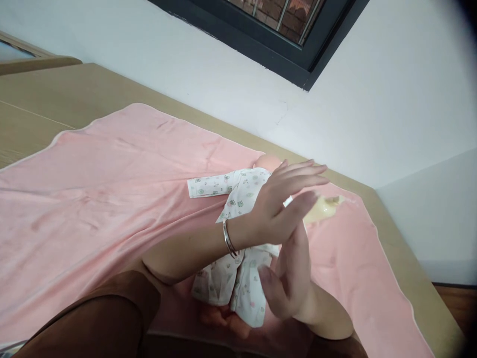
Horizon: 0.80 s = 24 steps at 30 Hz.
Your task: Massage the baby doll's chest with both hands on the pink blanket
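Observation:
My left hand [278,206] has a silver bangle at the wrist and reaches across with its fingers stretched out. Against its palm rests my right hand [292,276], thumb apart and fingertips hidden behind the left hand. Both are raised over a baby doll [248,191] lying on its back, and neither holds anything visible. The doll wears a white printed top and trousers [251,283]; one sleeve points left, and the hands cover part of its head and chest. Just right of my left fingertips lies a pale yellow, glossy thing [322,209] whose kind I cannot make out.
Beneath the doll a pink blanket [122,164] spreads with folds over a wooden surface [70,89]. A white wall [223,84] rises behind it, with a dark-framed window [276,54] above. The wooden edge runs down the right side.

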Motion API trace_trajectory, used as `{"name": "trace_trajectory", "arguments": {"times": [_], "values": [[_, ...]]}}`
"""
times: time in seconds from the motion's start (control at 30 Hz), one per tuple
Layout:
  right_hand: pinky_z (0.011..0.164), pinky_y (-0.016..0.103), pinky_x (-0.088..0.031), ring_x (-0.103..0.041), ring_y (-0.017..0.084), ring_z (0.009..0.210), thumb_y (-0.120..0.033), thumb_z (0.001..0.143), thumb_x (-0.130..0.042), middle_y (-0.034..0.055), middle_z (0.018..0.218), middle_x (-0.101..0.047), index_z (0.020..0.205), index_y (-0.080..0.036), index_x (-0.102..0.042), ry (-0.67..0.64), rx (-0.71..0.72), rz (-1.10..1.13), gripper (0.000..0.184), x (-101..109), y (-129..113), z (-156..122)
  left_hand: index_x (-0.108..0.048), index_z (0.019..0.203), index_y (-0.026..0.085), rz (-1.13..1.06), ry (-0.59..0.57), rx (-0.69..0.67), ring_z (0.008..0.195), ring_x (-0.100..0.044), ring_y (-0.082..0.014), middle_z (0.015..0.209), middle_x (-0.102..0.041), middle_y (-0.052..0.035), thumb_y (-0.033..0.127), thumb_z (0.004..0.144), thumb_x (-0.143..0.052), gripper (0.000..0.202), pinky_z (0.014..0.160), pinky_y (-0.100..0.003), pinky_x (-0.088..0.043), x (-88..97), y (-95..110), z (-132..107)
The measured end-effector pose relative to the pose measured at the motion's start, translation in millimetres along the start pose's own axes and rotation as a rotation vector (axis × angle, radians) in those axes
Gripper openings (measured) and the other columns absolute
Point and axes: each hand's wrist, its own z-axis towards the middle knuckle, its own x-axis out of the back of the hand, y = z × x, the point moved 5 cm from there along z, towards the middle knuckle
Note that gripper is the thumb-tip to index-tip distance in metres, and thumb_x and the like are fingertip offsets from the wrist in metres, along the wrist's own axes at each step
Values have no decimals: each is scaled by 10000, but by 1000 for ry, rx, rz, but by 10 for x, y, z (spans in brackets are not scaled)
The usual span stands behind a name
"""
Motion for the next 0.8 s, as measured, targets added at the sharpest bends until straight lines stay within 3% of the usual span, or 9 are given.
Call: {"name": "trace_trajectory", "arguments": {"times": [0.07, 0.2, 0.37, 0.47, 0.6, 0.8], "values": [[1144, 606, -462, -432, 357, 1433, -483, 965, -485, 74, 1528, -419, 1610, -366, -135, 83, 33, 104, 743, -14, 136, 56, -726, 1053, 213, 12, 9, 77, 1292, -618, -243, 1251, -733, -82, 356, 1031, -407, 351, 1181, -491, -426, -25, -216, 49], [1034, 550, -549, -547, 333, 1328, -499, 975, -477, 118, 1444, -522, 1561, -307, -275, 174, -81, 106, 648, -109, 594, 232, -717, 943, 196, 115, 165, 320, 1132, -688, -207, 1099, -769, -71, 274, 996, -441, 291, 1034, -383, -541, 1, -725, 50], [996, 516, -543, -626, 303, 1184, -544, 1010, -386, 123, 1305, -641, 1485, -251, -418, 111, -169, -38, 560, -177, 1067, 401, -678, 838, 226, 409, 188, 380, 1174, -650, -221, 1084, -750, -67, 252, 1000, -394, 327, 1118, -423, -476, 54, -1297, -22], [1127, 545, -434, -596, 292, 1257, -531, 1042, -267, 108, 1327, -650, 1497, -261, -413, 39, -176, -124, 549, -228, 1282, 453, -660, 844, 214, 591, 148, 417, 1248, -596, -240, 1153, -726, -94, 225, 992, -402, 297, 1221, -490, -352, 85, -1581, -85], [1255, 565, -210, -522, 280, 1371, -526, 1049, -207, 101, 1424, -608, 1542, -251, -361, -30, -103, -211, 585, -310, 1441, 476, -647, 846, 207, 638, 105, 434, 1214, -608, -226, 1096, -733, -92, 199, 995, -373, 312, 1252, -513, -293, 104, -1760, -137], [1255, 570, -193, -498, 267, 1402, -575, 1040, -138, 88, 1469, -581, 1477, -260, -478, -94, -29, -244, 638, -262, 1634, 472, -640, 817, 215, 591, 171, 406, 1172, -635, -201, 1045, -734, -69, 173, 989, -366, 326, 1232, -428, -352, 131, -1767, -147]]}}
